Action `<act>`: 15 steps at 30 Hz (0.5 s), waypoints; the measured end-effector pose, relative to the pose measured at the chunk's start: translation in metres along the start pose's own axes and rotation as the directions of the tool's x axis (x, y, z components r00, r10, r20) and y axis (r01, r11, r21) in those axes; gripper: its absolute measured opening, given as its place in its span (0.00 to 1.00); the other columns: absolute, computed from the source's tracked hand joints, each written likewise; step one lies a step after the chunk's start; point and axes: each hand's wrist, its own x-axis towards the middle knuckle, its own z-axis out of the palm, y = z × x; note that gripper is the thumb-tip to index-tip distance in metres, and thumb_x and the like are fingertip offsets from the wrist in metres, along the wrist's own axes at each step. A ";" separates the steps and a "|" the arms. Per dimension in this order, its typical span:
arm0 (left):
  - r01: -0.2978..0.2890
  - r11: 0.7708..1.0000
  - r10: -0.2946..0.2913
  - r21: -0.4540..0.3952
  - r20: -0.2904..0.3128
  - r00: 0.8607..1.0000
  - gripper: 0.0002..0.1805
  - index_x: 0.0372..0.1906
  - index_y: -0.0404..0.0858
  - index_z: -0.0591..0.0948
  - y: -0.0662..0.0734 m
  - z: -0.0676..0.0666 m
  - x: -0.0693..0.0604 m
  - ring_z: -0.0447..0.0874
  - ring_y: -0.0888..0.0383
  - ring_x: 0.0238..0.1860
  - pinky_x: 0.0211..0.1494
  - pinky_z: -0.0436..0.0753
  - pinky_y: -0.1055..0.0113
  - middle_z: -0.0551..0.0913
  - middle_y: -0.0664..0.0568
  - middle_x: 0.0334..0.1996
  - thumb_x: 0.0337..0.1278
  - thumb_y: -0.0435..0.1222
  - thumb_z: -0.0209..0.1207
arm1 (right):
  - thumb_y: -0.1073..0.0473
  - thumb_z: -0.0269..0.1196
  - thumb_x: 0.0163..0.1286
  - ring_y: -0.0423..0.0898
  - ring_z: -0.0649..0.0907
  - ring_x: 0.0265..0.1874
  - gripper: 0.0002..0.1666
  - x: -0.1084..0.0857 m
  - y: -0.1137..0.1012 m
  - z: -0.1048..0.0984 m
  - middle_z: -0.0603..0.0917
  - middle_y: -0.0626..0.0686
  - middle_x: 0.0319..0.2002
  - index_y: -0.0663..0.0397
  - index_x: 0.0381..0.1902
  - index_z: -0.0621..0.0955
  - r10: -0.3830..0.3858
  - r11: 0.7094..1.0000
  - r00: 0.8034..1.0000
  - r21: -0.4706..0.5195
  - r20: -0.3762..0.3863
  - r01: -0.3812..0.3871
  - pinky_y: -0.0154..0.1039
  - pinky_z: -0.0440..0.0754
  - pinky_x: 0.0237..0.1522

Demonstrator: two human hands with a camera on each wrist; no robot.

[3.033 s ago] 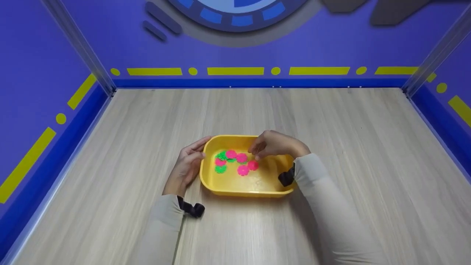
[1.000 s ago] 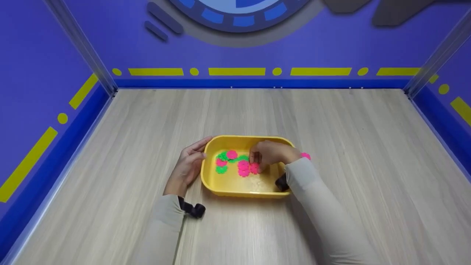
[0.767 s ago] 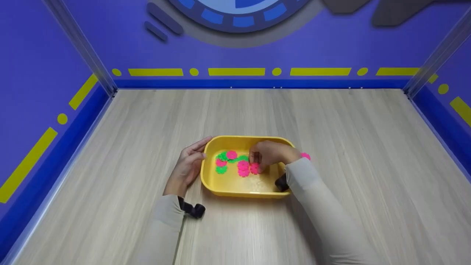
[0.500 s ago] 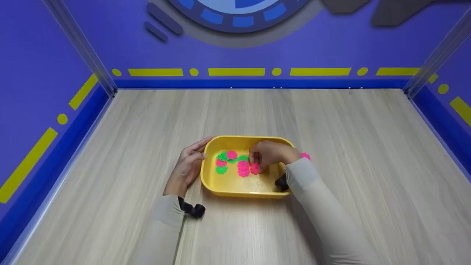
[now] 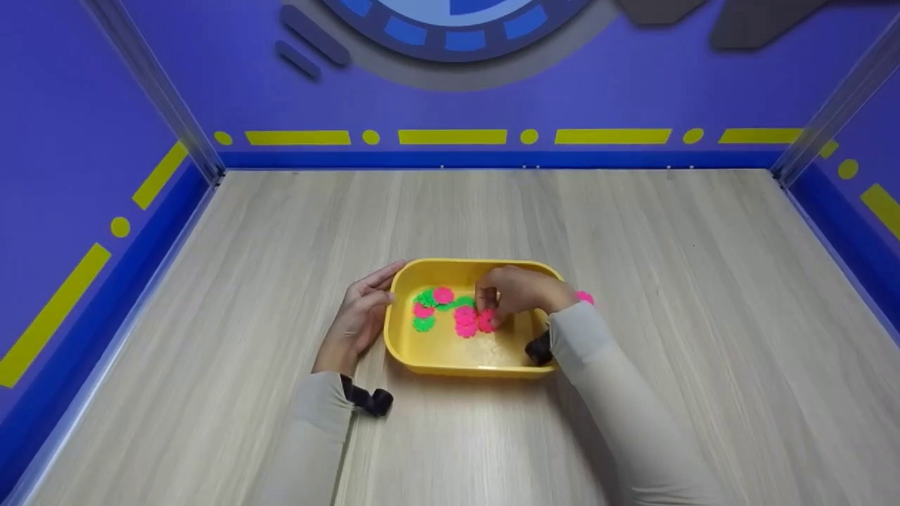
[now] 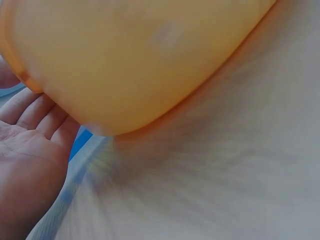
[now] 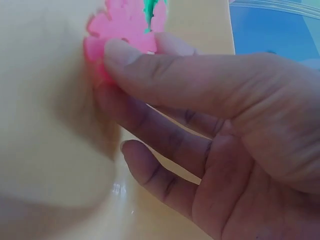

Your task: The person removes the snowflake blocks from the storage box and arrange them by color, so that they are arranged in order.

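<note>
A yellow plastic tub (image 5: 436, 358) stands on the table with several pink and green notched plastic discs in it. My left hand (image 5: 360, 320) grips its left end; in the left wrist view the fingers (image 6: 37, 112) lie against the outside wall. Inside the tub, my right hand (image 5: 517, 289) pinches a pink notched disc (image 7: 102, 42) between thumb and index finger, seen up close in the right wrist view. Just left of it lie overlapping pink discs (image 5: 465, 323). Green discs (image 5: 425, 299) and more pink ones cluster near the tub's left end.
Another pink disc (image 5: 584, 298) shows beyond the tub's right side, partly hidden by the right sleeve. The wood-grain table (image 5: 316, 225) is bounded by blue panels (image 5: 450, 105) at the back and sides.
Since three seconds ago my right hand has come lower into the tub and the pink discs near it have shifted, baring a green one. Lately the pinched disc has risen slightly. My left hand stays put.
</note>
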 end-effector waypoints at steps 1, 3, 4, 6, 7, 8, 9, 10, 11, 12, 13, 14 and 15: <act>0.001 1.000 -0.001 0.005 0.004 1.000 0.35 0.67 0.23 0.65 0.000 0.000 0.000 0.74 0.55 0.62 0.63 0.74 0.68 0.73 0.39 0.64 0.46 0.18 0.48 | 0.66 0.71 0.54 0.42 0.75 0.31 0.10 0.000 0.000 0.000 0.80 0.48 0.30 0.53 0.33 0.81 0.001 1.000 1.000 0.002 0.001 -0.001 0.33 0.75 0.36; 0.002 1.000 -0.003 0.010 0.011 1.000 0.35 0.67 0.24 0.65 0.000 0.000 0.000 0.74 0.55 0.62 0.63 0.74 0.67 0.72 0.39 0.64 0.46 0.19 0.47 | 0.67 0.71 0.54 0.43 0.75 0.31 0.10 -0.001 0.000 0.000 0.80 0.48 0.31 0.52 0.33 0.81 0.008 1.000 1.000 0.006 0.001 -0.008 0.33 0.75 0.36; 0.003 1.000 -0.003 0.013 0.014 1.000 0.35 0.67 0.24 0.65 0.000 0.000 0.000 0.74 0.54 0.62 0.64 0.74 0.66 0.72 0.39 0.64 0.46 0.19 0.47 | 0.67 0.71 0.54 0.43 0.75 0.31 0.10 -0.001 0.000 -0.001 0.80 0.48 0.31 0.52 0.33 0.81 0.010 1.000 1.000 0.007 0.001 -0.010 0.33 0.76 0.36; 0.002 1.000 -0.002 0.014 0.020 1.000 0.35 0.67 0.24 0.65 0.000 -0.001 0.000 0.74 0.54 0.62 0.64 0.74 0.66 0.72 0.39 0.64 0.46 0.19 0.47 | 0.67 0.71 0.54 0.43 0.75 0.31 0.10 -0.001 0.000 -0.001 0.81 0.48 0.31 0.51 0.33 0.82 0.016 1.000 1.000 0.007 0.001 -0.016 0.34 0.76 0.37; 0.002 1.000 -0.003 0.008 0.018 1.000 0.35 0.67 0.24 0.65 0.000 -0.001 0.000 0.74 0.54 0.62 0.64 0.74 0.66 0.73 0.39 0.64 0.46 0.19 0.47 | 0.67 0.71 0.54 0.43 0.75 0.32 0.10 -0.001 0.000 -0.001 0.81 0.48 0.32 0.51 0.33 0.82 0.018 1.000 1.000 0.006 0.002 -0.018 0.34 0.76 0.37; 0.001 1.000 -0.001 0.003 0.017 1.000 0.35 0.67 0.23 0.65 0.000 -0.001 0.000 0.74 0.54 0.62 0.63 0.74 0.67 0.73 0.39 0.64 0.46 0.19 0.47 | 0.66 0.71 0.54 0.43 0.75 0.32 0.10 -0.001 0.000 -0.001 0.81 0.48 0.32 0.51 0.33 0.82 0.018 1.000 1.000 0.006 0.004 -0.018 0.34 0.76 0.37; 0.001 1.000 -0.001 -0.002 0.017 1.000 0.35 0.67 0.23 0.65 0.000 -0.001 0.001 0.74 0.54 0.61 0.63 0.74 0.67 0.73 0.39 0.63 0.45 0.19 0.47 | 0.66 0.70 0.54 0.43 0.76 0.32 0.10 -0.002 0.000 -0.002 0.81 0.48 0.32 0.51 0.33 0.82 0.019 1.000 1.000 0.007 0.006 -0.019 0.34 0.76 0.37; 0.000 1.000 0.000 -0.006 0.017 1.000 0.35 0.67 0.23 0.65 -0.001 -0.001 0.001 0.74 0.54 0.61 0.63 0.74 0.67 0.73 0.39 0.63 0.45 0.19 0.47 | 0.66 0.70 0.55 0.43 0.76 0.32 0.10 -0.002 -0.001 -0.002 0.81 0.48 0.32 0.51 0.34 0.82 0.020 1.000 1.000 0.008 0.008 -0.020 0.34 0.77 0.38; -0.001 1.000 0.001 -0.009 0.016 1.000 0.35 0.67 0.23 0.64 -0.001 -0.001 0.001 0.74 0.54 0.61 0.63 0.75 0.67 0.74 0.39 0.63 0.45 0.19 0.47 | 0.66 0.70 0.55 0.43 0.76 0.32 0.10 -0.002 -0.001 -0.003 0.81 0.48 0.32 0.51 0.34 0.82 0.021 1.000 1.000 0.012 0.011 -0.021 0.34 0.77 0.38; -0.002 1.000 0.002 -0.011 0.015 1.000 0.35 0.67 0.23 0.64 -0.001 -0.001 0.001 0.75 0.55 0.61 0.63 0.75 0.68 0.74 0.39 0.62 0.45 0.19 0.47 | 0.66 0.70 0.55 0.43 0.76 0.32 0.10 -0.002 -0.001 -0.003 0.81 0.48 0.32 0.51 0.34 0.82 0.022 1.000 1.000 0.013 0.013 -0.022 0.34 0.77 0.38; -0.002 1.000 0.002 -0.011 0.014 1.000 0.35 0.67 0.23 0.64 -0.001 -0.001 0.001 0.75 0.55 0.61 0.63 0.75 0.68 0.74 0.39 0.62 0.45 0.19 0.47 | 0.66 0.70 0.55 0.43 0.76 0.32 0.10 -0.002 -0.001 -0.004 0.82 0.48 0.32 0.51 0.34 0.82 0.017 1.000 1.000 0.013 0.014 -0.017 0.34 0.77 0.38; -0.002 1.000 0.002 -0.012 0.014 1.000 0.35 0.67 0.23 0.64 -0.001 -0.001 0.001 0.75 0.55 0.60 0.63 0.75 0.67 0.74 0.40 0.62 0.45 0.19 0.47 | 0.66 0.70 0.55 0.43 0.76 0.32 0.10 -0.002 -0.002 -0.004 0.82 0.48 0.33 0.51 0.34 0.82 0.014 1.000 1.000 0.014 0.015 -0.014 0.34 0.77 0.38; -0.002 1.000 0.002 -0.012 0.013 1.000 0.35 0.67 0.23 0.64 -0.001 -0.001 0.001 0.75 0.55 0.60 0.63 0.75 0.67 0.74 0.40 0.62 0.45 0.19 0.47 | 0.66 0.70 0.55 0.43 0.76 0.32 0.10 -0.002 -0.002 -0.005 0.82 0.48 0.33 0.51 0.34 0.82 0.010 1.000 1.000 0.014 0.014 -0.010 0.34 0.77 0.38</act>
